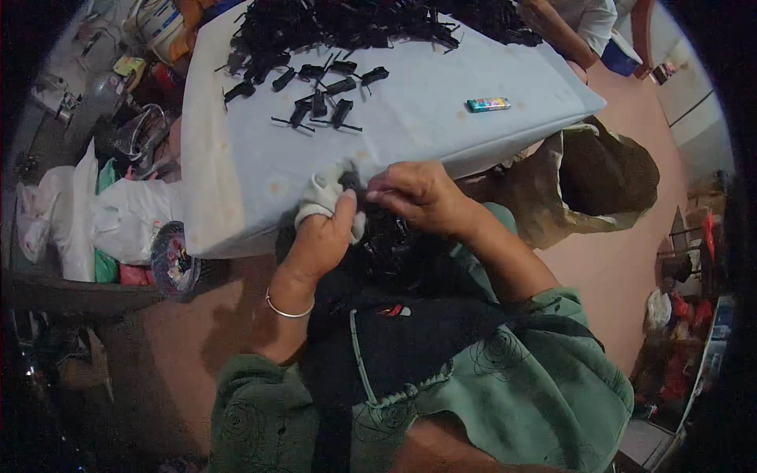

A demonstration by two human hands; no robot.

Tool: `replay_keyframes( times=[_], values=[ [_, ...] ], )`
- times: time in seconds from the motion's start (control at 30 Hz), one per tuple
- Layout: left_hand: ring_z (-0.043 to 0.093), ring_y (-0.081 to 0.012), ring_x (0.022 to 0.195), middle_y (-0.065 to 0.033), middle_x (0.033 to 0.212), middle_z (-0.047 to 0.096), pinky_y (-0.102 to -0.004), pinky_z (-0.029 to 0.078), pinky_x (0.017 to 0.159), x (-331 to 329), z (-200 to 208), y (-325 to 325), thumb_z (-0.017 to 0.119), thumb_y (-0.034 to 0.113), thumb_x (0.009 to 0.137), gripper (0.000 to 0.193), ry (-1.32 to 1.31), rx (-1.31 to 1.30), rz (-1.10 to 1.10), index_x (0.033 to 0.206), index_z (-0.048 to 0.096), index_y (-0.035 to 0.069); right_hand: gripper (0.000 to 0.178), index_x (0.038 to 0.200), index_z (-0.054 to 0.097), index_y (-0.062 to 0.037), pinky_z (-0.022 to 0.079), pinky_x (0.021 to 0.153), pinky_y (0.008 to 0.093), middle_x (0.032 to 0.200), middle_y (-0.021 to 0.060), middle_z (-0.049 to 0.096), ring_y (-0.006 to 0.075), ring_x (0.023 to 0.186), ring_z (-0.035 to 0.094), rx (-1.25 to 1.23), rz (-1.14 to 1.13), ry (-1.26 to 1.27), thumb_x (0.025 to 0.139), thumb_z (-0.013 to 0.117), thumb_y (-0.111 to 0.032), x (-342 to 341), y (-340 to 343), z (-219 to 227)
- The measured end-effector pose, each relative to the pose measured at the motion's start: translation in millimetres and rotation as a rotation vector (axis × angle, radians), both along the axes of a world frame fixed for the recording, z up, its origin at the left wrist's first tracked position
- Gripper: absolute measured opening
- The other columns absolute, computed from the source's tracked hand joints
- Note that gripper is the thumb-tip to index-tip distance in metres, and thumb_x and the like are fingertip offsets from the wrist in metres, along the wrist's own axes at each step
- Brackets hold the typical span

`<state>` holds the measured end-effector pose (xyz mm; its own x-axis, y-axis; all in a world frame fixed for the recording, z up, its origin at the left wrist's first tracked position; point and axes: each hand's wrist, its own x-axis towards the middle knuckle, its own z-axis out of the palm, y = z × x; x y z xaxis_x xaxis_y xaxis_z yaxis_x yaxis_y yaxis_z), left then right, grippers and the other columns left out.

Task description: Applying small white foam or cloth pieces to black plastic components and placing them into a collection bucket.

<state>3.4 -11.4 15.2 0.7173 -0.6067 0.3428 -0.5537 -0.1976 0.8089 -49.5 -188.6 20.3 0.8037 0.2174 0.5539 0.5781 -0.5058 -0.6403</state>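
Observation:
My left hand [325, 236] is closed at the near edge of the table, with a whitish cloth or glove [319, 193] about its fingers. A small black part [349, 180] sticks up from its grip, blurred. Right beside it, my right hand [426, 193] has thumb and fingers pinched together; whatever is between them is hidden. Below both hands, a cluster of shiny black parts [386, 240] lies over my lap. Several black plastic pieces with thin rods [341, 87] are spread on the white-covered table [410, 110].
A big heap of similar black pieces [339, 27] covers the table's far side. A small colourful packet [489, 104] lies at right. An open brown sack [552, 185] stands right of the table, white plastic bags [134, 221] at left. Another person's arm [564, 35] reaches in at far right.

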Motion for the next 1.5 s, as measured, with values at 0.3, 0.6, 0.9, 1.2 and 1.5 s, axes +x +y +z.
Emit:
replay_keyframes(
  times=[0.3,0.6,0.9,1.2,1.5],
  values=[
    [0.050,-0.0148,0.084,-0.0084,0.091,0.054,-0.0275,0.041,0.073,1.4,-4.5,1.3,0.043,0.008,0.084,0.022,0.326,-0.314,-0.001,0.102,0.050,-0.003,0.010,0.084,0.058,0.0009,0.043,0.058,0.0271,0.070,0.0091,0.058,0.0143,0.063,0.055,0.043,0.012,0.097,0.079,0.057,-0.008,-12.1,-2.0,6.8],
    [0.047,-0.0140,0.080,-0.0077,0.088,0.051,-0.0250,0.040,0.070,-10.2,12.3,-4.2,0.042,0.005,0.082,0.027,0.477,-0.188,-0.088,0.108,0.043,-0.002,0.018,0.073,0.053,0.0004,0.038,0.052,0.0254,0.060,0.0015,0.048,0.0070,0.057,0.040,0.248,-0.136,0.456,0.083,0.055,-0.015,-1.4,15.5,9.3],
    [0.050,-0.0202,0.086,-0.0132,0.093,0.051,-0.0292,0.041,0.079,-9.2,5.1,-5.4,0.046,0.003,0.078,0.028,0.070,-0.080,0.021,0.105,0.045,-0.003,0.027,0.076,0.052,0.0013,0.039,0.052,0.0380,0.060,0.0196,0.049,0.0290,0.050,0.044,0.093,-0.045,0.397,0.087,0.045,-0.022,0.4,20.6,6.3],
    [0.052,-0.0295,0.086,-0.0195,0.096,0.053,-0.0351,0.041,0.079,3.9,-7.7,10.4,0.052,0.012,0.079,0.029,-0.051,0.093,0.009,0.102,0.048,-0.004,0.028,0.076,0.052,0.0010,0.037,0.051,0.0311,0.055,0.0095,0.044,0.0131,0.052,0.035,-0.029,-0.149,0.520,0.086,0.049,-0.024,15.6,13.9,15.3],
    [0.055,-0.0309,0.081,-0.0192,0.089,0.057,-0.0365,0.042,0.073,10.2,3.0,1.9,0.056,0.015,0.078,0.028,-0.044,0.075,0.083,0.102,0.053,0.000,0.014,0.080,0.050,-0.0084,0.044,0.052,0.0411,0.066,0.0122,0.055,0.0326,0.061,0.056,-0.519,-0.521,0.063,0.071,0.055,-0.018,66.1,-9.0,-18.7]
  ],
)
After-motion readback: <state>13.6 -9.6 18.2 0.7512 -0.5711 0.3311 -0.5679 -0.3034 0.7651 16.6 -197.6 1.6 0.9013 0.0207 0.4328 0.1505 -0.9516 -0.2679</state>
